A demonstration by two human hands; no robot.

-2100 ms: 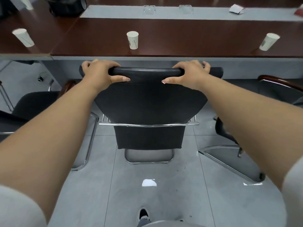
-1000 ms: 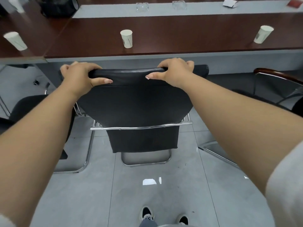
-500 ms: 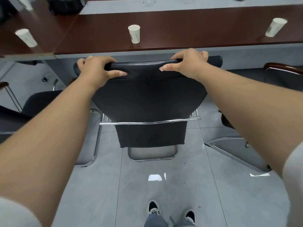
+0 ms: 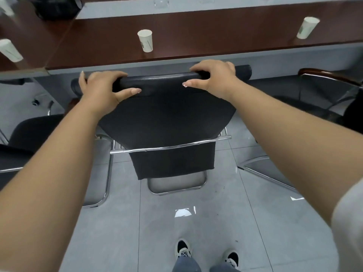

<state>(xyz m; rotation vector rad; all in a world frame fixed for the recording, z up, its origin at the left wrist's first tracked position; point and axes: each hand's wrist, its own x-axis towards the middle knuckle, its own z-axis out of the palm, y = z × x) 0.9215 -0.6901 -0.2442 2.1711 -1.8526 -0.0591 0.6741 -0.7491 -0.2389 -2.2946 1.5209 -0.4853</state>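
A black padded chair [image 4: 165, 118] with a chrome frame stands in front of me, its back facing me and its top close to the edge of a long dark-brown table [image 4: 196, 36]. My left hand [image 4: 102, 89] grips the left end of the chair's rolled top edge, fingers over the far side and thumb on the near side. My right hand [image 4: 214, 77] grips the right part of the same edge in the same way. The chair's seat is hidden behind its back.
Three white paper cups stand on the table: middle cup [image 4: 145, 40], right cup [image 4: 307, 27], left cup [image 4: 9, 50]. A black chair [image 4: 25, 134] stands to the left, another with a wooden armrest [image 4: 326, 75] to the right. My shoes [image 4: 183, 250] are on the grey tiled floor.
Both hands have kept their grip on the chair's top edge. The chair has shifted toward the table, and my feet have stepped forward into view.
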